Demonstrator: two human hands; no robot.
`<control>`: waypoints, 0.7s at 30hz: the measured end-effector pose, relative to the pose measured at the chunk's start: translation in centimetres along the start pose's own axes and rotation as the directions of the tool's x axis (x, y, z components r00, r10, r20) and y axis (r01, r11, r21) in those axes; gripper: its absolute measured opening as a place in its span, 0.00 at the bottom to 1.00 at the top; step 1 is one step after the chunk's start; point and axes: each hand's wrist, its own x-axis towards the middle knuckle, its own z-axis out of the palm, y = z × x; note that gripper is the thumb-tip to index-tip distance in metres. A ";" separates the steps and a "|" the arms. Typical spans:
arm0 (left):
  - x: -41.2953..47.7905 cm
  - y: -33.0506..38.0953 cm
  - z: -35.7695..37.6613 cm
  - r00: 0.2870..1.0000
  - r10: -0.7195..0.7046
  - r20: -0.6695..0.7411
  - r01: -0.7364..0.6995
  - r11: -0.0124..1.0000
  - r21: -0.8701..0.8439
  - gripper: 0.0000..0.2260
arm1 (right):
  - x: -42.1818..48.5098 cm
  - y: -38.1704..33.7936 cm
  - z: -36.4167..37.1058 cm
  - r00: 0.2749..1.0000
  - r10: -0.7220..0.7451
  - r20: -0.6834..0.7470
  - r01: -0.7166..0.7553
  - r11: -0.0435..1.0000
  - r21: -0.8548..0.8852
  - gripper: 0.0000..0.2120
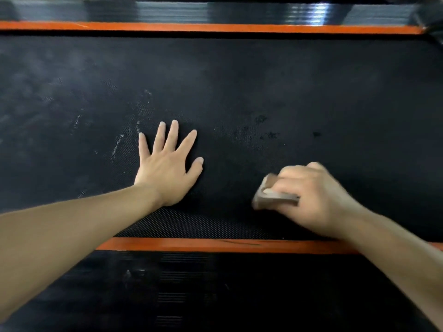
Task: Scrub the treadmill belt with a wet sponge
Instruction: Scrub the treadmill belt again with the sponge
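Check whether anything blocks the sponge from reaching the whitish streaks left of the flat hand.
Yes: the left hand, pressed flat on the belt, lies between the sponge in the right hand and the whitish streaks.

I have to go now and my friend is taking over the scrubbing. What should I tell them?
Left hand: open, flat on the belt, fingers spread.
Right hand: gripping the sponge, pressed on the belt near the near orange rail; it looks blurred, so mid-stroke.
Done: hard to tell; a few dark damp-looking spots sit beyond the sponge.
Left: pale streaks left of the left hand, and the dull grey haze across the far left of the belt. Scrub those next.
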 end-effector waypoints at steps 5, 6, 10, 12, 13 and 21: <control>0.1 0.2 -0.1 1.000 0.000 0.000 0.000 1.000 0.019 0.33 | 0.8 1.9 -0.6 0.853 0.460 -0.246 -0.465 0.884 0.042 0.17; 0.1 0.2 -0.1 1.000 -0.002 -0.002 0.002 1.000 0.021 0.33 | 1.0 0.5 0.3 0.909 0.357 -0.214 -0.361 0.932 0.022 0.18; 0.2 0.2 -0.1 1.000 -0.006 -0.004 0.006 1.000 0.022 0.35 | 1.6 -0.2 1.5 0.998 0.035 -0.049 -0.042 0.990 -0.133 0.23; 0.3 0.3 -0.1 1.000 -0.015 -0.002 0.015 1.000 0.022 0.36 | 3.7 3.1 0.9 0.945 0.248 -0.213 -0.284 0.945 -0.161 0.21; 0.2 0.3 -0.1 1.000 -0.019 -0.002 0.019 1.000 0.025 0.36 | 4.7 4.3 0.7 0.872 0.400 -0.282 -0.435 0.898 -0.073 0.19; 0.2 0.4 -0.3 1.000 -0.024 0.000 0.024 0.999 0.022 0.36 | 6.8 2.1 2.1 0.953 0.196 -0.232 -0.211 0.976 -0.042 0.13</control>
